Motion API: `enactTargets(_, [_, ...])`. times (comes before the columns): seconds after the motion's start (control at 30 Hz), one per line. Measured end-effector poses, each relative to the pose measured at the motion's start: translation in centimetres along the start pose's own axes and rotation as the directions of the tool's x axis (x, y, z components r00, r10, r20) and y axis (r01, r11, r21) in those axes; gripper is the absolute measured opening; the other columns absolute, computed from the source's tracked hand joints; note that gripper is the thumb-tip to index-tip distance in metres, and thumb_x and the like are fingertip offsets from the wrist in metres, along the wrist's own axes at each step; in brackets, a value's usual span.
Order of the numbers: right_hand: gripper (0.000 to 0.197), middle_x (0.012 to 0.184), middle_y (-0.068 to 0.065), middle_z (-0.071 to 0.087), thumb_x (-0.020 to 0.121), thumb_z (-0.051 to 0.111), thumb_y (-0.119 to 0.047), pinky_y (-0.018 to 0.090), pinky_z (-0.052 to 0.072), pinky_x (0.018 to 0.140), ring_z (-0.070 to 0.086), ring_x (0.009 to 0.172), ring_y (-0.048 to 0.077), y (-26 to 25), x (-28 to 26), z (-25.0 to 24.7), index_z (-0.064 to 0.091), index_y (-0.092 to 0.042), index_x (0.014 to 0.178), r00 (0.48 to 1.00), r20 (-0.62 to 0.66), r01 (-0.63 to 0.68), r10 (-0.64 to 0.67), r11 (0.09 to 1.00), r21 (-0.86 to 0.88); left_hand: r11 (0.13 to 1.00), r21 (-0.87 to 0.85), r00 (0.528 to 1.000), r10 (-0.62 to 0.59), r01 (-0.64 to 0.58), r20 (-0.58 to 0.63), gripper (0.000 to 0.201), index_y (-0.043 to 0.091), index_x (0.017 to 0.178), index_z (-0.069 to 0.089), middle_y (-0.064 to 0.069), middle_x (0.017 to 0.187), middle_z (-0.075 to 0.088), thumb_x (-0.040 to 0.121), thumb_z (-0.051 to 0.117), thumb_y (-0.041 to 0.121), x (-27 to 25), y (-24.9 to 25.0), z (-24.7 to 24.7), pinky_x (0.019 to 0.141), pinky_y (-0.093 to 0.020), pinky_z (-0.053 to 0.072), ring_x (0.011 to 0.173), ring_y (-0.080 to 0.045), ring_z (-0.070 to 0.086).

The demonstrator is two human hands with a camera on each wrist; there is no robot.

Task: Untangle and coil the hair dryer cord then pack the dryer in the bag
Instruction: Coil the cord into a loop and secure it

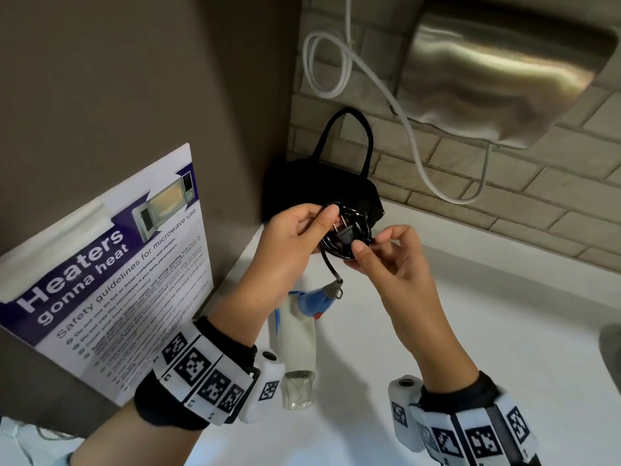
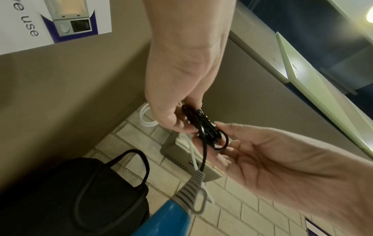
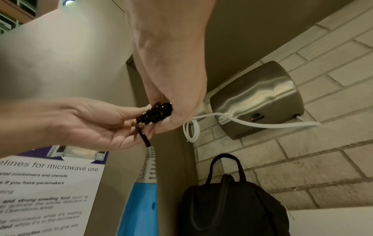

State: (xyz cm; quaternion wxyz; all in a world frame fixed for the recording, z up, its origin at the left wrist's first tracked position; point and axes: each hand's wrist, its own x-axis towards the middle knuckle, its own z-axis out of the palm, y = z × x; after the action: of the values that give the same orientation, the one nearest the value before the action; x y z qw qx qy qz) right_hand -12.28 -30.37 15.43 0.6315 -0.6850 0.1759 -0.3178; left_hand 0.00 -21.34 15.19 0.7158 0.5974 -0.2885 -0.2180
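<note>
A small coil of black cord (image 1: pixel 342 245) is held up in front of the black bag (image 1: pixel 319 186), with the plug (image 1: pixel 346 235) lying across its middle. My left hand (image 1: pixel 322 223) grips the coil's left side. My right hand (image 1: pixel 368 243) pinches the plug and the coil's right side between thumb and forefinger. The cord runs down through a grey strain relief into the blue handle of the hair dryer (image 1: pixel 311 302), whose white barrel points toward me. The wrist views show the coil (image 2: pixel 207 129) (image 3: pixel 157 113) between both hands. The bag (image 3: pixel 228 207) stands in the corner, handles up.
A white counter (image 1: pixel 470 331) runs along a brick wall. A steel hand dryer (image 1: pixel 504 68) hangs on that wall with a looped white cable (image 1: pixel 336 62). A microwave safety poster (image 1: pixel 111 270) leans against the left wall. A sink edge (image 1: pixel 611 351) shows at far right.
</note>
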Motion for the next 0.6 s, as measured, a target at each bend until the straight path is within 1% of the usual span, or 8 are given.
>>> enactTargets(0.07, [0.028,0.081,0.014,0.063,0.091,0.059,-0.008,0.036,0.054,0.088,0.065,0.087,0.03,-0.02,-0.23,-0.03,0.041,-0.017,0.111,0.998,0.055,0.024,-0.024,1.0,0.005,0.999,-0.037,1.0,-0.025,0.024,-0.01,0.02,0.014,0.09,0.068,-0.001,0.085,0.074,0.092,0.058,0.032,0.17,-0.07,-0.11,0.083,-0.036,0.056,0.084,-0.017,0.07])
enactTargets(0.13, [0.036,0.091,0.01,0.069,0.093,0.056,-0.007,0.04,0.053,0.093,0.066,0.095,0.029,-0.24,-0.41,0.0,0.039,-0.02,0.123,0.991,0.113,0.077,-0.072,0.996,-0.038,0.99,-0.111,0.997,-0.081,0.082,0.009,0.02,0.013,0.088,0.068,-0.001,0.081,0.073,0.093,0.057,0.028,0.35,-0.08,-0.22,0.082,-0.035,0.057,0.081,-0.016,0.07])
enactTargets(0.2, [0.034,0.109,0.011,0.067,0.096,0.05,-0.005,0.049,0.05,0.096,0.063,0.107,0.027,-0.31,-0.32,0.11,0.048,-0.019,0.127,0.976,0.172,0.155,-0.131,0.978,-0.137,0.979,-0.157,0.991,-0.126,0.133,0.051,0.021,0.011,0.09,0.069,-0.003,0.082,0.072,0.093,0.057,0.028,0.38,-0.14,-0.23,0.084,-0.035,0.057,0.084,-0.018,0.07])
enactTargets(0.27, [0.036,0.121,0.005,0.064,0.097,0.047,-0.002,0.05,0.047,0.099,0.059,0.116,0.023,-0.04,-0.08,0.08,0.056,-0.02,0.127,0.971,0.179,0.199,-0.159,0.952,-0.231,0.974,-0.164,0.986,-0.147,0.158,0.076,0.025,0.007,0.1,0.068,-0.009,0.091,0.072,0.094,0.055,0.028,0.23,-0.23,-0.08,0.085,-0.035,0.057,0.092,-0.022,0.07])
enactTargets(0.4, [0.042,0.117,0.0,0.062,0.091,0.058,-0.007,0.038,0.052,0.092,0.059,0.109,0.015,0.34,0.02,0.17,0.056,-0.034,0.124,0.967,0.205,0.227,-0.15,0.875,-0.428,0.974,-0.121,0.979,-0.182,0.193,0.097,0.03,0.006,0.105,0.067,-0.015,0.1,0.072,0.095,0.053,0.031,0.04,-0.39,-0.05,0.081,-0.032,0.058,0.094,-0.021,0.071])
enactTargets(0.5, [0.044,0.111,-0.004,0.055,0.087,0.063,-0.005,0.017,0.048,0.088,0.056,0.104,0.005,0.46,0.03,0.35,0.055,-0.036,0.117,0.967,0.18,0.249,-0.182,0.831,-0.497,0.951,-0.167,0.957,-0.233,0.261,0.171,0.028,0.008,0.102,0.068,-0.011,0.098,0.073,0.094,0.054,0.03,-0.04,-0.26,-0.11,0.083,-0.03,0.057,0.094,-0.019,0.071])
enactTargets(0.57, [0.046,0.112,-0.004,0.049,0.081,0.064,0.007,0.006,0.041,0.085,0.051,0.102,0.001,0.4,0.21,0.7,0.058,-0.024,0.114,0.958,0.146,0.285,-0.246,0.778,-0.559,0.933,-0.205,0.945,-0.255,0.295,0.203,0.026,0.009,0.103,0.068,-0.008,0.099,0.073,0.093,0.054,0.028,-0.2,-0.3,0.06,0.086,-0.031,0.056,0.094,-0.017,0.07])
enactTargets(0.6, [0.045,0.113,-0.002,0.046,0.078,0.064,0.013,0.002,0.039,0.084,0.049,0.101,0.003,0.48,0.28,0.88,0.06,-0.016,0.112,0.944,0.145,0.323,-0.298,0.733,-0.599,0.927,-0.215,0.942,-0.266,0.308,0.203,0.025,0.009,0.104,0.068,-0.008,0.1,0.073,0.094,0.054,0.027,-0.28,-0.37,0.18,0.087,-0.032,0.056,0.095,-0.017,0.07])
